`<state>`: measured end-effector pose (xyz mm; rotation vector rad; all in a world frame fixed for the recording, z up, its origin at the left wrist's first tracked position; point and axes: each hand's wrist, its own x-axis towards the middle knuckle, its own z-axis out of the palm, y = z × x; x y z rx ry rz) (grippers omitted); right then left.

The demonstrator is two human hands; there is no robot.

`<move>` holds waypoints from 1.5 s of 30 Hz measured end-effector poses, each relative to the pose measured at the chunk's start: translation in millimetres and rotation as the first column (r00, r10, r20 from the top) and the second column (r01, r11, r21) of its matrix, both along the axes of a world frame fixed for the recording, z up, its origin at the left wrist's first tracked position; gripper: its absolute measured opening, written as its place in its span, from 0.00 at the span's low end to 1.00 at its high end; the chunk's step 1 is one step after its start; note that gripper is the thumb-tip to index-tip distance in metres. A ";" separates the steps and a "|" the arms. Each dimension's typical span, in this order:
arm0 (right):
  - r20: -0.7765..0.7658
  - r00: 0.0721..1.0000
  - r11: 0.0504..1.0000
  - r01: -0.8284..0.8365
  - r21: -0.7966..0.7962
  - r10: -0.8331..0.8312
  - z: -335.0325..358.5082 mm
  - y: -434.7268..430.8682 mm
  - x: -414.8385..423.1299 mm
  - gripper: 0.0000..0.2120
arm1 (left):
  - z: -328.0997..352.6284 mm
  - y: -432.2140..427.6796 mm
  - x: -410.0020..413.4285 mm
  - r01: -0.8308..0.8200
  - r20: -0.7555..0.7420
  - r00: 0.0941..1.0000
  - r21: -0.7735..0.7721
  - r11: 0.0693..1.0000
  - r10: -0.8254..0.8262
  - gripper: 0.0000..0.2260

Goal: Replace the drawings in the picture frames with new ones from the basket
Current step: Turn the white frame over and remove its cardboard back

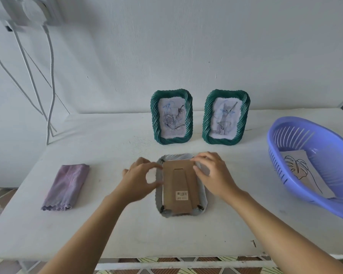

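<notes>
Three picture frames on the white counter [186,238]: a left green twisted-rim frame [171,140] and a right green twisted-rim frame [219,141] standing upright at the back, each with a pencil drawing inside, plus a third frame with a pale rim [204,196] lying face down in front, brown cardboard backing [178,186] with stand and barcode sticker uppermost. Probably early in the swap: opening the back of the face-down frame, small dark clips [200,207] at its corners too small to read. Left hand [141,178] curled in a C at the backing's left edge, thumb and forefinger tips close to it; pinching or merely touching, impossible to tell. Right hand [212,175] laid over the upper right corner, fingers lightly bent, resting rather than gripping. Next, likely: freeing the clips, lifting the backing out, removing the old sheet. Replacement leaf line drawing [299,169] lying in the lilac-blue slotted plastic basket [289,135], well apart to the right of the right hand, calling for a reach. Folded purple cloth [65,186] off to the left, untouched.
</notes>
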<state>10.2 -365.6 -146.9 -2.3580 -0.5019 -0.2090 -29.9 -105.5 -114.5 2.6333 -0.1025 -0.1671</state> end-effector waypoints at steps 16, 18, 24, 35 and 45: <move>-0.089 0.993 0.981 0.095 0.168 -0.081 -13.1 1.1 30.4 0.07 | -39.4 -7.6 42.2 -0.132 0.213 0.960 -0.232 0.964 0.183 0.04; -0.132 0.988 0.978 0.104 0.182 -0.080 -10.7 0.8 34.0 0.09 | -38.8 -7.2 45.0 -0.142 0.199 0.961 -0.240 0.960 0.192 0.03; -0.215 0.972 0.959 0.149 0.239 -0.098 -9.7 1.4 41.6 0.11 | -35.8 -5.8 52.2 -0.159 0.162 0.966 -0.236 0.959 0.200 0.05; -0.017 0.973 0.943 0.229 0.241 -0.232 -24.4 17.8 36.1 0.07 | -45.7 -26.9 48.5 -0.294 0.274 0.901 -0.183 0.938 0.336 0.04; -0.020 0.977 0.954 0.214 0.208 -0.215 -20.8 16.6 33.0 0.06 | -45.0 -25.4 49.8 -0.305 0.236 0.909 -0.181 0.935 0.342 0.07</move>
